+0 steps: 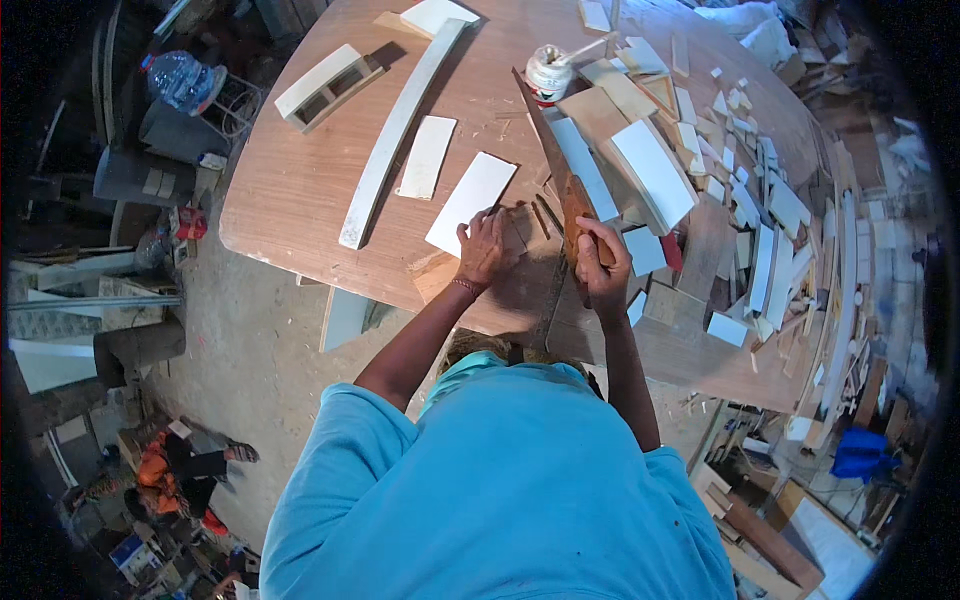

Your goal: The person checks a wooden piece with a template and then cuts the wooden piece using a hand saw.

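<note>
My left hand [482, 250] has bent fingers pressed on the lower right part of a white rectangular board [470, 195] lying on the wooden tabletop [290, 170]. Just to its right, my right hand [603, 262] grips the brown wooden handle of a long hand saw [545, 130], its blade pointing away from me and up to the left. Beside the saw are a long white-faced strip [590, 175] and thin dark sticks [540, 222]. Another white panel [428, 155] sits farther left, next to a long curved pale beam [390, 150].
Many offcuts [760, 280] cover the table's right side. A white jar [548, 80] and small wooden frame [330, 85] sit at the back. A water bottle [180, 82] is off the left edge. A seated person [165, 470] is at lower left, amid clutter on the floor [230, 330].
</note>
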